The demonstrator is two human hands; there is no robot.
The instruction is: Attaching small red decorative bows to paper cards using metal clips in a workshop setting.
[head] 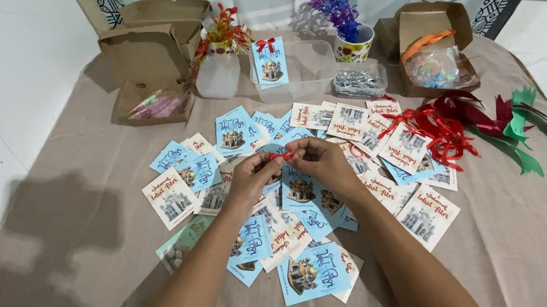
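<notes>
A short red ribbon runs roughly left to right, pinched at its ends between the left hand and the right hand, just above scattered blue and white greeting cards on the beige tablecloth. Loose red ribbons lie well apart.

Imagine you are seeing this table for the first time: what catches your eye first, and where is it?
At the centre, the left hand and right hand pinch a small red ribbon above a spread of blue and white cards. To the right lies a heap of red ribbons, with green ribbons beyond it.
</notes>
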